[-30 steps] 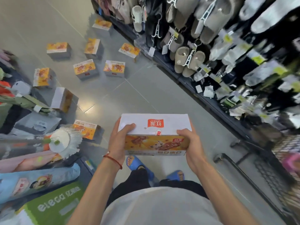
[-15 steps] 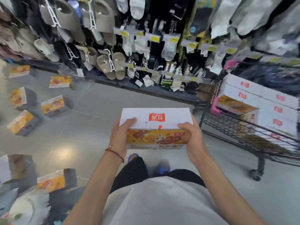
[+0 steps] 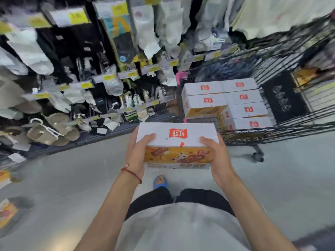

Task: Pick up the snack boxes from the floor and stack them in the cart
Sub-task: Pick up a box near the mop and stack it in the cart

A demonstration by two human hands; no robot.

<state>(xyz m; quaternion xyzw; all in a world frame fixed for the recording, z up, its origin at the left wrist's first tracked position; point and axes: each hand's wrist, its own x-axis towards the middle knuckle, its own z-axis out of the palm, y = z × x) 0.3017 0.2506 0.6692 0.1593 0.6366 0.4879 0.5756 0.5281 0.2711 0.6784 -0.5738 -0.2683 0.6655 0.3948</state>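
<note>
**Fingers (image 3: 149, 138) mostly hidden, box held by its ends: where this could get fumbled**

Only the thumbs can be seen properly. One is laid flat on the white lid near each end. The other fingers are tucked round the ends and underneath, so whether they're spread can't be told.

The snack box (image 3: 177, 136) is clamped between the left hand (image 3: 136, 154) and the right hand (image 3: 218, 154). It's held level in mid-air in front of the body, just short of the cart (image 3: 272, 132), which sits ahead and to the right.

Probable trouble spots:
- The load seems to be carried by sideways squeeze. If that's eased during the lift, the box could slide out and be dropped on the floor (image 3: 72, 178).
- The near wire rim looks higher than the box bottom, so a corner could be snagged unless the box is raised first.
- The stacked boxes (image 3: 204, 102) look stepped, and a box set across the step would likely be left tilted.
- The cart is on wheels, so it may get shoved away if bumped.
</note>
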